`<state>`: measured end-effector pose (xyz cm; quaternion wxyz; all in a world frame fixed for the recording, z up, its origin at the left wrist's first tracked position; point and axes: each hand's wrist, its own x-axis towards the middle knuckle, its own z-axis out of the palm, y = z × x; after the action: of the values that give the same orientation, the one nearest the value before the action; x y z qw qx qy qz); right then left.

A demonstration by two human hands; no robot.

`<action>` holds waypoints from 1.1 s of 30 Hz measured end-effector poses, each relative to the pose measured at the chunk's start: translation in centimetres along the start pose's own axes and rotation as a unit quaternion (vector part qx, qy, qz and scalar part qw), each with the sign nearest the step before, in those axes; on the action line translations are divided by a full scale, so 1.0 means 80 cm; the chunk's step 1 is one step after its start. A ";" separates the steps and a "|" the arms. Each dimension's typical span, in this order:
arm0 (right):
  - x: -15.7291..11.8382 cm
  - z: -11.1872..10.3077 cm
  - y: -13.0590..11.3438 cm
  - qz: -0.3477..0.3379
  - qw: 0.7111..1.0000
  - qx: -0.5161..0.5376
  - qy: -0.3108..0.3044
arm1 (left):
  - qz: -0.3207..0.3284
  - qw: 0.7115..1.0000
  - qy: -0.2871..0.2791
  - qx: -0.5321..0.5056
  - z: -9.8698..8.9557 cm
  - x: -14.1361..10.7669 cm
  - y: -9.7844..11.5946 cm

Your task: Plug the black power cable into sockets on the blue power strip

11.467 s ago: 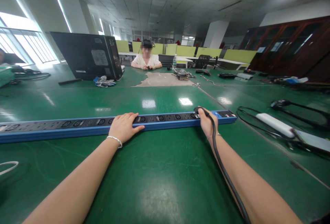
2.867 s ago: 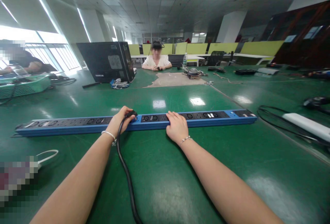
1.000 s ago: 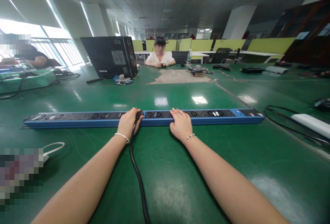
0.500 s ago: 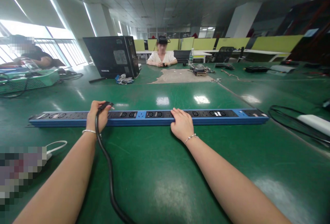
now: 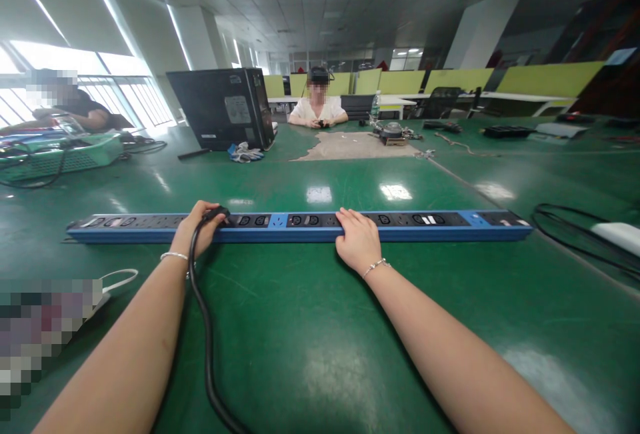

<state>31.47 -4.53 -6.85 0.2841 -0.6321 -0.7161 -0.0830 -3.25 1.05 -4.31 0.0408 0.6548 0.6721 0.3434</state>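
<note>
A long blue power strip (image 5: 300,235) with black socket sections lies crosswise on the green table. My left hand (image 5: 199,229) pinches a black power plug (image 5: 218,212) low over the sockets, left of the strip's middle. Whether its pins sit in a socket is hidden. From that plug a thick black cord (image 5: 206,327) hangs over my wrist and runs down toward me. My right hand (image 5: 358,237) grips the strip right of its middle, fingers across the top and thumb at the near side.
A black computer case (image 5: 215,111) and gloves (image 5: 245,153) stand beyond the strip. At far left is a green basket (image 5: 95,154); black cables (image 5: 575,234) and a white object (image 5: 620,237) lie at right. A person (image 5: 319,107) sits across the table.
My left hand has lowered the plug to the strip's top and shifted slightly right. My right hand keeps its place on the strip. The view has turned a little.
</note>
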 end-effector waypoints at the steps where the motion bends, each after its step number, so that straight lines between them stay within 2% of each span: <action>1: 0.000 0.000 0.000 0.001 1.000 0.001 -0.001 | 0.004 1.000 -0.001 0.000 0.001 0.000 -0.001; 6: 0.000 0.000 0.001 0.002 1.000 0.002 -0.007 | 0.024 1.000 -0.009 0.006 0.006 -0.003 -0.005; 18: 0.000 0.001 0.000 0.004 1.000 0.000 0.003 | 0.017 0.995 -0.022 0.097 0.000 -0.012 0.004; 25: 0.000 0.002 0.000 0.004 1.000 -0.001 -0.002 | 0.068 0.989 -0.005 0.131 -0.001 -0.026 0.010; 33: 0.000 0.001 0.000 0.001 1.000 -0.006 -0.004 | 0.047 0.991 -0.026 0.123 -0.003 -0.022 0.003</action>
<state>31.44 -4.49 -6.89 0.2776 -0.6346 -0.7162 -0.0850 -2.88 -0.69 -4.73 -0.0388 0.6942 0.6768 0.2420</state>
